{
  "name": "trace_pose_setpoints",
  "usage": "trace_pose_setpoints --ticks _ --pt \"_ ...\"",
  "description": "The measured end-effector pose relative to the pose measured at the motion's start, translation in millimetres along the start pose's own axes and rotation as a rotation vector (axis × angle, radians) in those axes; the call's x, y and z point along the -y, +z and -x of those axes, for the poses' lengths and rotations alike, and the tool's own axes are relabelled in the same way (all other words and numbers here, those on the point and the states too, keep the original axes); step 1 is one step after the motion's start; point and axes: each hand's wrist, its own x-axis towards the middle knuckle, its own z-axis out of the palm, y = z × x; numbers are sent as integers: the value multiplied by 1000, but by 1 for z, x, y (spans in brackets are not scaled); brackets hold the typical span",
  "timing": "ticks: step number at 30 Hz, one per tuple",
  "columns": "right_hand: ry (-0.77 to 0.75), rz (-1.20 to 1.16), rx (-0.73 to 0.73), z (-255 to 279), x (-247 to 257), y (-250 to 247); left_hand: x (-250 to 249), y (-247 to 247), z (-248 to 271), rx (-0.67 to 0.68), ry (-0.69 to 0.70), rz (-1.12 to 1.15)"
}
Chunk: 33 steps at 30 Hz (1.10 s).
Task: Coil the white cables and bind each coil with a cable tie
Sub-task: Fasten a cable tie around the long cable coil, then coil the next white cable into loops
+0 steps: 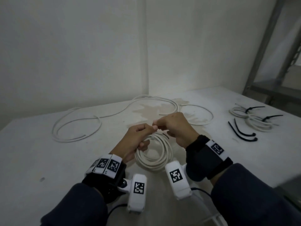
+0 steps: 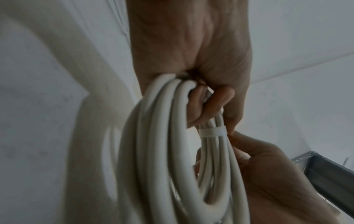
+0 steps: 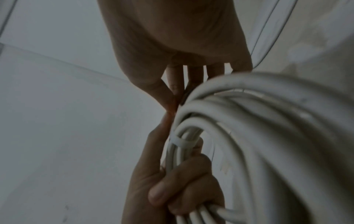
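Note:
A coil of white cable [image 1: 154,154] hangs just above the white table [image 1: 48,160], in front of me. My left hand [image 1: 139,136] grips the coil's top strands in its curled fingers [image 2: 208,104]. A white cable tie band [image 2: 212,133] wraps the bundled strands just past those fingers, also seen in the right wrist view as the band [image 3: 182,142]. My right hand [image 1: 175,127] pinches between thumb and forefinger right at the band's end, touching the left thumb tip. A thin black strip [image 1: 166,135] curves under the right hand; I cannot tell what it is.
Loose white cables [image 1: 76,128] sprawl across the back of the table, up to the wall corner. At the right lie two small bound coils with black ties [image 1: 254,118] and two loose black ties [image 1: 241,134]. A grey metal shelf frame [image 1: 268,62] stands far right.

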Motion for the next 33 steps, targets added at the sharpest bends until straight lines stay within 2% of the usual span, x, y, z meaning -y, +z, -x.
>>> trace_pose_setpoints --ticks 4,10,13,17,22,24,26,28,30,33 --pt "9 -7 19 2 -6 -30 -3 23 -12 38 -33 -12" --pt "44 156 295 -3 -2 -87 2 59 -44 -3 36 34" --pt "38 274 343 -14 -10 -121 5 83 -70 -28 17 99" --pt "-18 273 218 -35 -15 -162 7 123 -112 -10 -11 62" --pt "20 267 22 -70 -9 -213 4 157 -163 36 -41 -121" --pt "34 198 -140 -94 -9 -235 5 153 -179 17 -24 -355" --pt "61 108 -337 -123 -13 -258 8 139 -191 5 21 -823" --pt "122 81 -488 -153 -17 -274 11 127 -195 29 -12 -1125" --pt "170 -21 -554 -178 -21 -284 16 118 -198 44 -83 -1201" --pt "191 -13 -519 -204 -32 -288 20 112 -201 -19 -131 -1180"
